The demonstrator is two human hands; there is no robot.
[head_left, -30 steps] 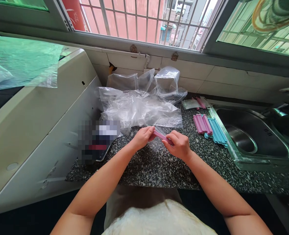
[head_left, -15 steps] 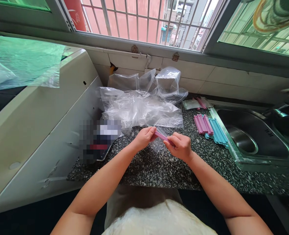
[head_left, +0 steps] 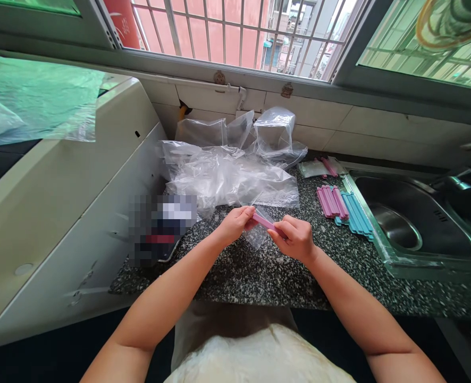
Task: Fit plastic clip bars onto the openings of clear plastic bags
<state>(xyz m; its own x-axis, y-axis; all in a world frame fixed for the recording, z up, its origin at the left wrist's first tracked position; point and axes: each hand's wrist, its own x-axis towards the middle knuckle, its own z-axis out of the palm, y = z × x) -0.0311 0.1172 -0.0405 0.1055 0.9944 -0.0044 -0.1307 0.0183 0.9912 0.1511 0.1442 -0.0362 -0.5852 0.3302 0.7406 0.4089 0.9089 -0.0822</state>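
Observation:
Between my hands, above the speckled counter, a pink bag sealing clip (head_left: 263, 221) slants down to the right. My left hand (head_left: 239, 221) pinches its upper left end, and my right hand (head_left: 293, 236) is closed around its lower right end. A small clear plastic bag (head_left: 255, 238) hangs at the clip, showing above and below it. Right of my hands lie a row of pink clips (head_left: 331, 202) and a row of blue clips (head_left: 355, 215), side by side on the counter.
Crumpled clear plastic bags (head_left: 231, 175) spread along the counter's back. A packet with pink clips (head_left: 319, 168) lies by the steel sink (head_left: 393, 266) on the right. At left are a blurred-out device (head_left: 171, 229) and a white appliance (head_left: 100, 175). The counter (head_left: 239, 282) edge faces me.
Both hands keep their grip on the pink clip and have barely moved. The small bag's lower corner shows slightly lower beneath the clip. The camera view has shifted a little.

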